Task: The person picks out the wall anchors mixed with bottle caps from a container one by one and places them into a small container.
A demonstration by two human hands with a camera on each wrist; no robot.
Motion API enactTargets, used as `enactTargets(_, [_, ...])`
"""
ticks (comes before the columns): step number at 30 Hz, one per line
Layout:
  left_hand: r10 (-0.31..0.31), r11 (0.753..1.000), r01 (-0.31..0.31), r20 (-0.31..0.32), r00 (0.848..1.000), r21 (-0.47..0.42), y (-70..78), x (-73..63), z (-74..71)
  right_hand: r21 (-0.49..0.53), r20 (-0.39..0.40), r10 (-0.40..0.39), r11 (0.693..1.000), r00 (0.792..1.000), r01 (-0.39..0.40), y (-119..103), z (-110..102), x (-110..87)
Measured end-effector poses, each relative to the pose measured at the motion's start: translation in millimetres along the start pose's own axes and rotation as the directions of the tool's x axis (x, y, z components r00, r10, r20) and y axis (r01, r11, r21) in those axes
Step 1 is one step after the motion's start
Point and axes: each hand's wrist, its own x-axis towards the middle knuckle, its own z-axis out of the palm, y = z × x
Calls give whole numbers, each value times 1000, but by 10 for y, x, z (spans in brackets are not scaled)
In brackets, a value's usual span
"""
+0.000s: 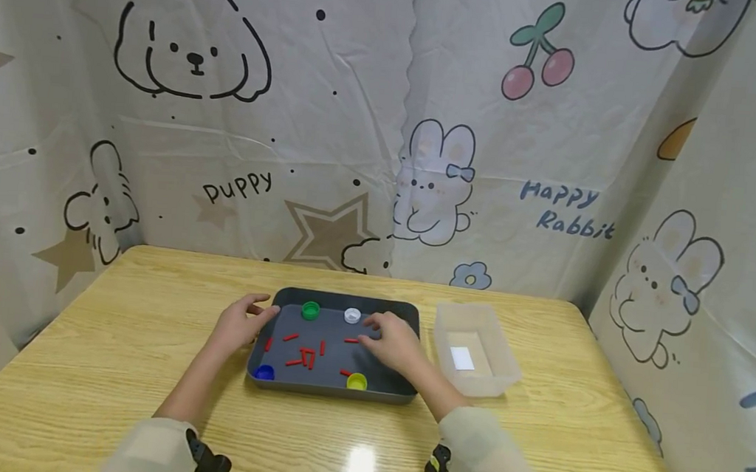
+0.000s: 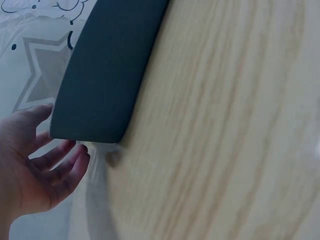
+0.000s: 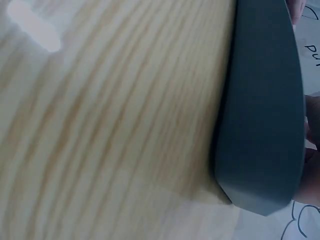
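Note:
A dark grey tray [image 1: 332,392] holds several short red sticks [image 1: 307,356] and small round caps: green [image 1: 310,311], white [image 1: 352,315], blue [image 1: 264,372] and yellow [image 1: 356,382]. At the tray's left edge, my left hand [image 1: 237,326] has its thumb over the rim and its other fingers loosely curved outside. My right hand [image 1: 392,343] hovers above the tray's right part, thumb and fingers apart. Close to its thumb is a red stick [image 1: 352,341]. The tray's wall [image 3: 260,110] hides most of that hand in the right wrist view.
To the right of the tray stands a translucent plastic box [image 1: 476,347] with a white rectangle [image 1: 462,358] in it. Both rest on a light wooden table [image 1: 295,437]. Printed curtains [image 1: 347,115] rise behind the table and along its sides.

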Motion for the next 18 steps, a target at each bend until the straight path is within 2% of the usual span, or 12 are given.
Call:
enactTargets(8, [2, 1000, -3, -35, 999, -11, -38, -25, 81, 61, 39, 11, 998, 999, -13, -32, 159, 51])
enactTargets(18, [12, 999, -15, -83, 996, -35, -119, -20, 175, 48, 59, 60, 997, 996, -63, -27, 262, 91])
